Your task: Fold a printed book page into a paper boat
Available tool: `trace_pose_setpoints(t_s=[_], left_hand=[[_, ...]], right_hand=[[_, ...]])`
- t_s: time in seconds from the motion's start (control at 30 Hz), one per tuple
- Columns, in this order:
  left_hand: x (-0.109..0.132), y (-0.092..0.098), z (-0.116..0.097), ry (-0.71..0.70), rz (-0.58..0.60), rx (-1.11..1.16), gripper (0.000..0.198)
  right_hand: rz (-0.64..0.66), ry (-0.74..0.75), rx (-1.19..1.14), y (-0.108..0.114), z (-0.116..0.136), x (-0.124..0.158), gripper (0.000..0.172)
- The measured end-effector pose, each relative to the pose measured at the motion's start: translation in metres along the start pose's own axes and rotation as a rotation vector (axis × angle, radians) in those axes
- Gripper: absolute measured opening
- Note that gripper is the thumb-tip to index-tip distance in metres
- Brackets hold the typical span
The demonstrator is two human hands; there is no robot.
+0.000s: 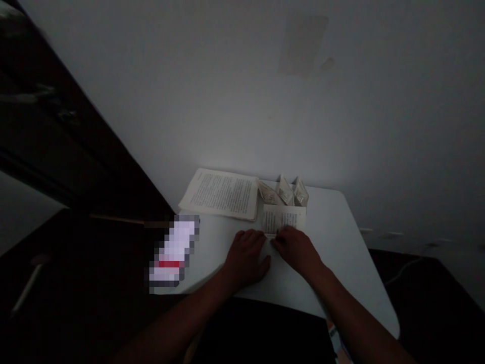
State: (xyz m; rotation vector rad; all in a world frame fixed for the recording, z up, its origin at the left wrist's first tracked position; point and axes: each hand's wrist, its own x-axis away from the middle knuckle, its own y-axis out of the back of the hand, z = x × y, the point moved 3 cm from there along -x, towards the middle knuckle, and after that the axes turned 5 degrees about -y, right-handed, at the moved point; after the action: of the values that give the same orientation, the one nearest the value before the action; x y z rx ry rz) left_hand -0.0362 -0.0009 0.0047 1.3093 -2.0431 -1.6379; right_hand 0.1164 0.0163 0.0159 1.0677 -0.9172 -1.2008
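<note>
A printed sheet of paper (284, 217) lies on the white table (333, 242), its near edge folded in a narrow strip. My left hand (248, 255) rests at the near left corner of that sheet, fingers bent, with the thumb apart on the tabletop. At the near edge, a little to the right, my right hand (297, 250) presses the paper with closed fingers. Behind the sheet stand folded paper shapes, one at the left (268, 193), one in the middle (286, 191) and one at the right (301, 192).
A stack of printed pages (222, 194) lies at the back left of the table. A blurred-out phone-like object (174, 253) is at the left edge. The wall (242, 91) rises behind the table. A pale cable (407, 265) runs at the right.
</note>
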Motion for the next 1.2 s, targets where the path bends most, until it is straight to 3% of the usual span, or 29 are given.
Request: trace_pose_setpoints(t_s=[0.47, 0.87, 1.2], left_hand=[[0.002, 0.001, 0.013, 0.106, -0.115, 0.230, 0.030], [0.001, 0.003, 0.002, 0.040, 0.045, 0.090, 0.033], [-0.001, 0.001, 0.002, 0.074, 0.025, 0.045, 0.045]], right_hand=[[0.041, -0.149, 0.096, -0.003, 0.014, -0.021, 0.032], [0.031, -0.110, -0.089, -0.003, 0.007, -0.009, 0.002], [0.059, -0.126, -0.201, 0.003, -0.009, 0.017, 0.005]])
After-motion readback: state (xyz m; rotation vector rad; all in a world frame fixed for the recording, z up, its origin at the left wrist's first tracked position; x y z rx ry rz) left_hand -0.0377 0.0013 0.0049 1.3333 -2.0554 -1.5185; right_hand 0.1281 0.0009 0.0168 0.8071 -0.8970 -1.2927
